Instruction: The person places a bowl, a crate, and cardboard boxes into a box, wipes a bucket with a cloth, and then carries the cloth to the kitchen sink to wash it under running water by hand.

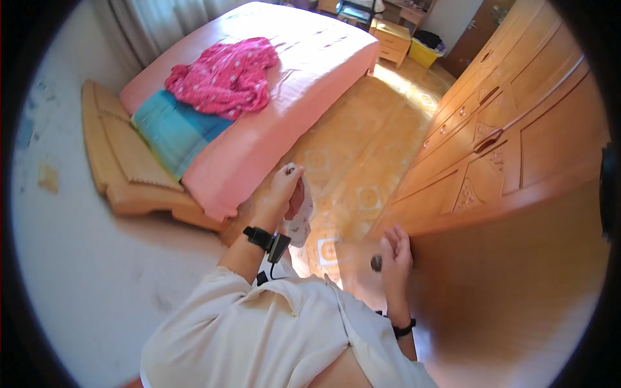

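Observation:
My left hand (290,185) is closed around a pale cloth (300,223) with a small pattern, which hangs down below the fist. A small dark bit shows at the top of the fist; I cannot make out what it is. My right hand (398,254) is at the near end of the wooden wardrobe (479,161), its fingers loosely bent and apart. Just left of its palm is a dark round knob (376,262); whether the hand touches it, I cannot tell. Both wrists wear black bands.
To the left stands a bed with a pink sheet (310,71), a wooden headboard (132,152), a bright pink spotted blanket (226,76) and a turquoise pillow (178,132). Patterned floor tiles (349,149) run between bed and wardrobe. A nightstand (391,42) and a yellow bin (424,54) stand farther off.

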{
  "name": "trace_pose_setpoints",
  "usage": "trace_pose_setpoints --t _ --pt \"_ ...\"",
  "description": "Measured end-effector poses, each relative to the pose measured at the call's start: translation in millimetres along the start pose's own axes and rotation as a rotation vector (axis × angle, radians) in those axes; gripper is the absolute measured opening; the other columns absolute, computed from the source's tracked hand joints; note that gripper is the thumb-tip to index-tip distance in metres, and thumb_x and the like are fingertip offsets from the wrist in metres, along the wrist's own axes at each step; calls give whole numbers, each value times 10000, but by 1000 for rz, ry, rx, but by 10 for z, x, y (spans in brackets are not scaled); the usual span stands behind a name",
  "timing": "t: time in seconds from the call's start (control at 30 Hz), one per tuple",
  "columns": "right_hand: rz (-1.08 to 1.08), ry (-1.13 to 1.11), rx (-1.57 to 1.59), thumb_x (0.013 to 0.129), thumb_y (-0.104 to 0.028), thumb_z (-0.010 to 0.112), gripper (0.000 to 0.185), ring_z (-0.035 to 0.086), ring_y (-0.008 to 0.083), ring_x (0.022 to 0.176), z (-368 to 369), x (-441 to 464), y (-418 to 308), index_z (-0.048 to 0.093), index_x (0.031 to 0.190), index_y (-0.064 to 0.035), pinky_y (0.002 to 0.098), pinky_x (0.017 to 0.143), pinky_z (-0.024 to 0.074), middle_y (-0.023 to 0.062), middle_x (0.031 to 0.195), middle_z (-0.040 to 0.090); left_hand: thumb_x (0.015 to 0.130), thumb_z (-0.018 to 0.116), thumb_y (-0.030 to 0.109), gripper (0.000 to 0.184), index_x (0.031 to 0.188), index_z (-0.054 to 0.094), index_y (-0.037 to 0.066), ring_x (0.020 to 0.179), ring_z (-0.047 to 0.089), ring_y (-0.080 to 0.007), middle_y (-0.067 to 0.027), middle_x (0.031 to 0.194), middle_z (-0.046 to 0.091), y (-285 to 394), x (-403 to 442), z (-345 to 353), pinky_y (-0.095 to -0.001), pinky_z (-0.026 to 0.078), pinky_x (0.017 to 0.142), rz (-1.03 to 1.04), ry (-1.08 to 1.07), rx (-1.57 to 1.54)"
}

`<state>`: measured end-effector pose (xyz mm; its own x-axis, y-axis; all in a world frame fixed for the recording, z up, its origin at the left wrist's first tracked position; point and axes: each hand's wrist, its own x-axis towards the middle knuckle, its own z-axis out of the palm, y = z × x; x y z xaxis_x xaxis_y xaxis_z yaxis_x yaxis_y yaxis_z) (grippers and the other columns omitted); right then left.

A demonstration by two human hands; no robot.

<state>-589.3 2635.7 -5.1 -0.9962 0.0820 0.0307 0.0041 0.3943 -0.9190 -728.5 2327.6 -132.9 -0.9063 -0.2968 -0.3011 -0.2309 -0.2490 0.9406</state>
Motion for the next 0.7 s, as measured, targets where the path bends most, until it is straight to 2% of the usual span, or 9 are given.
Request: trace_pose_setpoints --t 0.07,0.1,0.17,0.2,0.27,0.33,0.4,0.53,0.7 --pt "143 75 205 994 -115 608 436 638 202 1104 139 268 22 492 1381 46 320 987 496 159 1264 648 927 694 248 184 924 653 69 719 561 -80 13 776 606 49 507 -13 -278 447 624 15 -41 4" --pt "130 107 203 994 -115 608 436 638 202 1104 229 424 30 492 1381 46 320 987 496 159 1264 648 927 694 248 184 924 653 69 719 561 -80 13 776 606 152 794 35 -278 447 624 28 -73 0" --pt "322 298 288 1011 -115 583 386 635 188 1081 371 631 12 503 1343 66 308 983 495 156 1245 654 936 689 230 155 938 650 80 615 549 -74 20 717 595 360 1189 85 -264 430 537 -92 -105 47" --pt "322 321 286 1011 -115 583 386 635 188 1081 376 756 -17 503 1343 66 308 983 495 156 1245 654 936 689 230 155 938 650 80 615 549 -74 20 717 595 510 1335 159 -264 430 537 -92 -127 48" --pt "460 362 301 1021 -189 578 362 629 157 1054 476 1076 -98 544 1325 5 282 942 470 119 1217 675 949 681 225 142 934 636 91 534 533 -68 22 672 584 830 1675 301 -244 408 470 -162 -225 28" --pt "457 398 302 1025 -196 571 341 624 134 1027 673 1421 -143 555 1310 -9 261 900 463 99 1179 687 958 673 215 132 951 622 94 517 530 -71 16 660 571 1009 2011 463 -240 398 441 -149 -247 46" --pt "419 382 299 1023 -191 575 342 626 138 1030 862 1824 -44 553 1309 -4 273 908 470 99 1170 688 961 669 206 129 969 612 92 485 510 -78 14 647 553 1347 2206 607 -242 369 409 -308 -334 -64" --pt "388 355 342 1017 -135 582 316 645 162 1004 1199 2801 -75 563 1274 48 297 923 503 133 1141 692 956 678 198 162 1005 613 57 454 490 -77 18 648 546 1595 2922 917 -241 357 390 -289 -380 -46" --pt "423 322 402 1007 -133 580 291 645 154 955 1324 4156 -28 583 1245 35 285 891 503 120 1112 700 950 692 209 193 1039 641 46 501 503 -60 25 700 576 1586 4001 1405 -217 382 434 -152 -355 9"
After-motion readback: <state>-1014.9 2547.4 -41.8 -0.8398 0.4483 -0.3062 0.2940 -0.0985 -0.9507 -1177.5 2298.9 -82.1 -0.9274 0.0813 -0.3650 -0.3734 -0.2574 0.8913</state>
